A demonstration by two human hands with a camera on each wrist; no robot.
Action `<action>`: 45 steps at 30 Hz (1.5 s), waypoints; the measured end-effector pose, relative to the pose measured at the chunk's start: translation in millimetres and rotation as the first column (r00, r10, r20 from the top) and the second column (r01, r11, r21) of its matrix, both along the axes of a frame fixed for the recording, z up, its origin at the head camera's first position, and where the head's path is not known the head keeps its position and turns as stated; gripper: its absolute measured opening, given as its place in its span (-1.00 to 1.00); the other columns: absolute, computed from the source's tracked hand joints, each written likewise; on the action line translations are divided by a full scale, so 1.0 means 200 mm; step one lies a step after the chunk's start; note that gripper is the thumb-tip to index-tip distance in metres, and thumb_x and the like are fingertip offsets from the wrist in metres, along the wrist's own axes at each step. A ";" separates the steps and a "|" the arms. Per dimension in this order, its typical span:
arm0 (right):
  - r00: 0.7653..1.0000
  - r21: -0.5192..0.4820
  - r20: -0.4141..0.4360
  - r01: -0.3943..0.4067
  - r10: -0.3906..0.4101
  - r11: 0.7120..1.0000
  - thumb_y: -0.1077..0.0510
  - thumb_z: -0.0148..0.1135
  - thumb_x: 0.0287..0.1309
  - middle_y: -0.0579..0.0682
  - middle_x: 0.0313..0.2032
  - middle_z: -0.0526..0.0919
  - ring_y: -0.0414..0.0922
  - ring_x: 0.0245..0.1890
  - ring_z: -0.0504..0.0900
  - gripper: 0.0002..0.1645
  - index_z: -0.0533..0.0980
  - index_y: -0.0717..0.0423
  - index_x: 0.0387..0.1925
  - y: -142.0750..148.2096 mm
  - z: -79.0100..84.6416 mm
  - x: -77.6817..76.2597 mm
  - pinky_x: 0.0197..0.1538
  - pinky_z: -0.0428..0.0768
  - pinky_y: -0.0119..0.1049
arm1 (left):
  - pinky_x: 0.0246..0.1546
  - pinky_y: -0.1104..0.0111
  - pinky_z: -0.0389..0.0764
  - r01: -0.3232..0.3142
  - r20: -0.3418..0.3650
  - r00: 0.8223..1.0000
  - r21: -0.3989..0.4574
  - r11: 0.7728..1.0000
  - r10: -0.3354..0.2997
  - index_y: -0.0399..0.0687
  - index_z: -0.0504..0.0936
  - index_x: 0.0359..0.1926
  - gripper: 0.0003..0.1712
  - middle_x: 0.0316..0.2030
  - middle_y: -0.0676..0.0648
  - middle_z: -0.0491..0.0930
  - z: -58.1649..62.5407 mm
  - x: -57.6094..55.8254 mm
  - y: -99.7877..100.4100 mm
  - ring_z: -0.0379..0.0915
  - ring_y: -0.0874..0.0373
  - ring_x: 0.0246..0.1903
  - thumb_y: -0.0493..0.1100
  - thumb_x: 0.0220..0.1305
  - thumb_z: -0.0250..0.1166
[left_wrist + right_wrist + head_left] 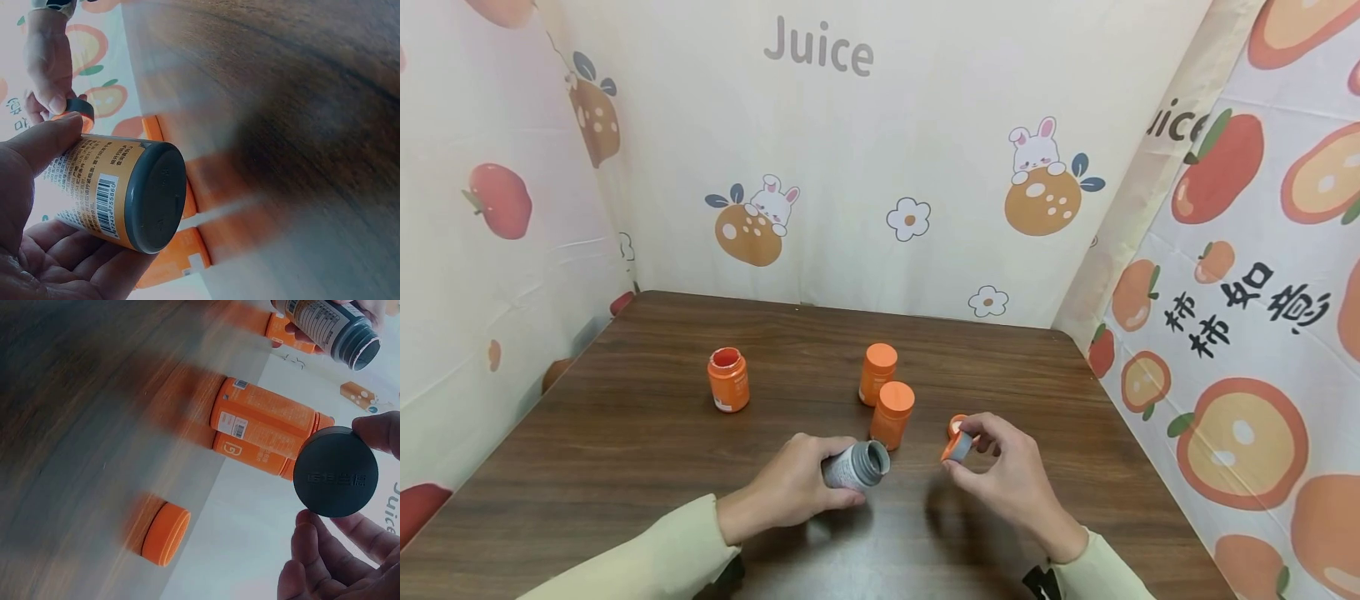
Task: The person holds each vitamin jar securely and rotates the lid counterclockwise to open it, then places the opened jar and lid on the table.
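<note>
My left hand (793, 485) grips a grey bottle (848, 469) that has no cap on and tilts with its mouth to the right. In the left wrist view its dark base and a barcode label (107, 205) show. Opposite it, my right hand (1017, 471) pinches a round dark grey cap (336, 472) on edge between thumb and fingers, apart from the bottle. Orange shows on the cap's inner side in the head view. Behind that hand an orange cap (166, 534) lies on the table.
Two capped orange bottles, a front one (891, 419) and a back one (877, 371), stand upright close together mid-table. Farther left stands an orange bottle (730, 390) with its mouth uncovered. Printed curtains (850, 167) enclose the brown wooden table (647, 433) behind and on both sides.
</note>
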State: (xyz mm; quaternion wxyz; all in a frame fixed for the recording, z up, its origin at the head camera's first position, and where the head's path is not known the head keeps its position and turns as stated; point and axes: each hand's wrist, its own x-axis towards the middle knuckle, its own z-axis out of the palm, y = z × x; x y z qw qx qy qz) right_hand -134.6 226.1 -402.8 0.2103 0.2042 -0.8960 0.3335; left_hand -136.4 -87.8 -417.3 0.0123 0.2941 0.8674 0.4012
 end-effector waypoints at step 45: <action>0.915 0.093 0.231 0.316 -0.329 0.944 -0.01 0.63 -0.02 0.00 -0.28 0.71 -0.08 -0.28 0.63 -0.51 0.64 0.13 -0.12 0.30 -0.07 -0.18 -0.25 0.54 -0.23 | -0.15 0.21 0.67 -0.241 -0.035 0.969 0.071 0.968 0.244 -0.10 0.66 0.10 -0.40 -0.14 0.05 0.73 0.04 -0.05 -0.05 0.63 0.21 -0.22 -0.06 0.04 0.64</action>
